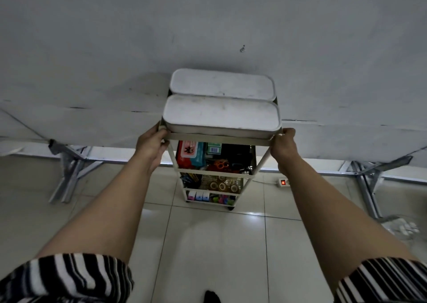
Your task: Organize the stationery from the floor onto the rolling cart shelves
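Note:
A cream rolling cart (217,138) stands on the tiled floor against a grey wall. Two white lidded boxes (220,115) lie side by side on its top shelf. My left hand (151,144) grips the top rail at its front left corner, and my right hand (283,144) grips the front right corner. Lower shelves hold stationery: red and teal packets (190,153), orange scissors (221,164), tape rolls (223,184) and small coloured items (201,196) at the bottom. What lies deeper in the shelves is hidden.
Grey metal table legs (69,173) splay on the left and others (367,178) on the right. A white power strip (283,183) with a lit red switch lies on the floor right of the cart. Pale tiles (208,245) stretch between me and the cart.

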